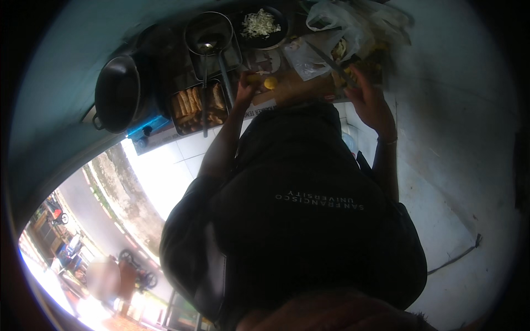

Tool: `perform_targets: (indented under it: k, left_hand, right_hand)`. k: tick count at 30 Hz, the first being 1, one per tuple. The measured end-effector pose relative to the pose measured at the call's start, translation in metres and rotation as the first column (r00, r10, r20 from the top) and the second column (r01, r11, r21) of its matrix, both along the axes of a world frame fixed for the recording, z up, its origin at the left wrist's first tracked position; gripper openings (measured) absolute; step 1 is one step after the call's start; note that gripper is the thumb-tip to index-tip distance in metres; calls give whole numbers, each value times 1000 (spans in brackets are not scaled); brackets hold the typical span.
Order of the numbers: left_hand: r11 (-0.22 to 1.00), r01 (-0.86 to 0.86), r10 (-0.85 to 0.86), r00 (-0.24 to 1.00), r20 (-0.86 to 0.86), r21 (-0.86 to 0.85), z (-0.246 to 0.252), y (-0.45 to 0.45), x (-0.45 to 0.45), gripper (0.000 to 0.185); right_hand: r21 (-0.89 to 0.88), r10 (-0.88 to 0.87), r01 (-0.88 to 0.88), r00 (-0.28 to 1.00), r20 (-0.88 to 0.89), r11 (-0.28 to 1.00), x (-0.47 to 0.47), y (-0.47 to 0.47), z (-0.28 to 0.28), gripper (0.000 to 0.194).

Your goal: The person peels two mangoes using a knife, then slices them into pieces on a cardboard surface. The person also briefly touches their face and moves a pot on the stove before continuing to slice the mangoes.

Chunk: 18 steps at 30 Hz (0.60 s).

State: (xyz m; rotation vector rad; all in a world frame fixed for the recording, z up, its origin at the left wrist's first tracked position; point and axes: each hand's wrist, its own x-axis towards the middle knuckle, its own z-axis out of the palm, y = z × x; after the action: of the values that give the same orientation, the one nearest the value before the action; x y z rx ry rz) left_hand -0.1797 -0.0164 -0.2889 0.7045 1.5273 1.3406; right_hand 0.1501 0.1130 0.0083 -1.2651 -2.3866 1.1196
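My left hand point(246, 89) is at the left end of a wooden cutting board point(296, 89), its fingers curled onto a small yellow piece of food point(254, 77) that they partly cover. Just right of those fingertips lies a round yellow piece of food point(271, 83); the dim light does not settle what it is. In my right hand point(368, 101), over the board's right end, is a knife point(331, 62). Its blade slants up and to the left, away from the yellow pieces and in front of a clear plastic bag point(306, 58).
Beyond the board sits a black pan point(279, 39) of shredded cabbage point(261, 24). Left of it are a strainer point(209, 18) with a long handle and a ladle point(204, 95) lying across a tray of fried rolls point(188, 103). A dark wok point(118, 95) stands far left; a wall point(447, 103) rises right.
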Motion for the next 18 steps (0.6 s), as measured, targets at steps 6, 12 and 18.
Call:
perform_targets:
  k: [6, 12, 18]
  left_hand:
    - [973, 143, -178, 965, 195, 179, 116, 13, 20, 53]
    - [868, 144, -153, 988, -18, 475, 214, 38, 28, 51]
    - [916, -58, -209, 776, 596, 397, 266, 36, 29, 56]
  right_hand:
    - [15, 39, -37, 983, -182, 999, -36, -14, -1, 54]
    - [-60, 108, -128, 958, -266, 990, -76, -26, 19, 51]
    - [107, 167, -140, 932, -322, 984, -95, -32, 40, 54]
